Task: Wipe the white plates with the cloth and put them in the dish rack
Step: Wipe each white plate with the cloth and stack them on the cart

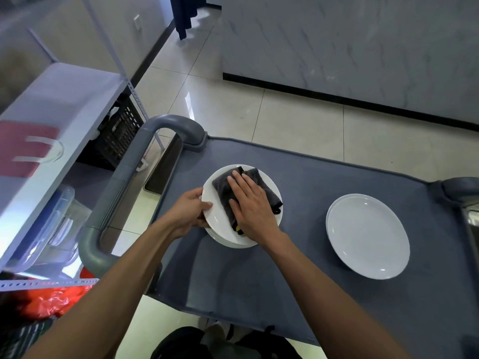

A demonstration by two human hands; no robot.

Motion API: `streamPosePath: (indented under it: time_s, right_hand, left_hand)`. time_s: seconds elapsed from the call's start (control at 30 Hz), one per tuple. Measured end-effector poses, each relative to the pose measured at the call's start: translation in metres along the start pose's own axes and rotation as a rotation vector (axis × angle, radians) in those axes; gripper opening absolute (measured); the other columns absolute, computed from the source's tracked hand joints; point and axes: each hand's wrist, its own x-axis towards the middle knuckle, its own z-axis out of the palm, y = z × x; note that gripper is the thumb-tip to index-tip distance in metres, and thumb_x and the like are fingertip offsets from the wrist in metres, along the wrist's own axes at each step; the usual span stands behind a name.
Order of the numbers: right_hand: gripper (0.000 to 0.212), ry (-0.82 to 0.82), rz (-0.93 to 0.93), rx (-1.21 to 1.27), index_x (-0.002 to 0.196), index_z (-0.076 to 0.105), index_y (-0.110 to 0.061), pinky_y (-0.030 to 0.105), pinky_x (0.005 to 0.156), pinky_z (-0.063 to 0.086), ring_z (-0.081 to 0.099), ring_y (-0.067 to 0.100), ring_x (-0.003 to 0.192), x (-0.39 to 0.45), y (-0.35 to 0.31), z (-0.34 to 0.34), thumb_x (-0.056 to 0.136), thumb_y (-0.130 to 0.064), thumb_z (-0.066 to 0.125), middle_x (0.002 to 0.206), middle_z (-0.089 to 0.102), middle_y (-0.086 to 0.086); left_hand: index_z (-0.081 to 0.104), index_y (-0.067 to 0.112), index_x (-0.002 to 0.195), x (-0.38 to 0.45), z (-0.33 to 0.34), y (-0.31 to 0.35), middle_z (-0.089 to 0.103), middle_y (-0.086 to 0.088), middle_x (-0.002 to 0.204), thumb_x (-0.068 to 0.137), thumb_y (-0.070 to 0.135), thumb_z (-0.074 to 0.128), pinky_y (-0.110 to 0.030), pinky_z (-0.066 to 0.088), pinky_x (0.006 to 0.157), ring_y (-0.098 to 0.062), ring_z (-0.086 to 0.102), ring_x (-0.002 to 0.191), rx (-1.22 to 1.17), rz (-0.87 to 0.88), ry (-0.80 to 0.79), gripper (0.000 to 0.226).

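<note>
A stack of white plates sits on the grey cart top, left of its middle. A folded dark grey cloth lies on the top plate. My right hand presses flat on the cloth with straight fingers. My left hand grips the left rim of the top plate, thumb on the rim and fingers under it. A second stack of white plates lies to the right on the cart. No dish rack is clearly in view.
The cart's grey handle curves at the left. A metal shelf with a clear plastic box and a red bag stands further left. A metal object shows at the right edge. A marble-faced counter is behind.
</note>
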Motion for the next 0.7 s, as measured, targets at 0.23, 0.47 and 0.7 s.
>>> streamPosePath:
  time_s: [0.23,0.47,0.7]
  right_hand:
    - [0.052,0.083,-0.044,0.036,0.157,0.033,-0.017,0.044,0.116,0.029,0.023,0.021,0.152,-0.006,-0.022,0.001,0.105,-0.021,0.041,0.166,0.026,-0.002]
    - [0.054,0.183,-0.107,-0.06,0.156,0.034,-0.019,0.045,0.116,0.031,0.021,0.02,0.153,0.001,-0.014,-0.026,0.104,-0.017,0.046,0.166,0.026,-0.001]
    - [0.054,0.329,-0.065,-0.134,0.156,0.032,-0.02,0.048,0.116,0.03,0.023,0.026,0.152,0.015,0.012,-0.084,0.103,-0.02,0.044,0.165,0.027,0.004]
  left_hand:
    - [0.064,0.009,0.124,-0.006,0.004,0.0,0.072,-0.02,0.113,0.097,-0.01,0.048,-0.047,0.06,0.08,-0.038,0.07,0.102,-0.006,0.065,-0.041,0.037]
    - [0.066,0.017,0.12,-0.009,0.02,0.015,0.075,-0.012,0.109,0.094,-0.013,0.051,-0.05,0.06,0.08,-0.033,0.072,0.099,0.0,0.15,-0.09,0.042]
    - [0.069,0.014,0.118,-0.015,0.061,0.034,0.075,-0.014,0.109,0.09,-0.014,0.057,-0.051,0.061,0.075,-0.037,0.072,0.097,-0.018,0.278,-0.115,0.042]
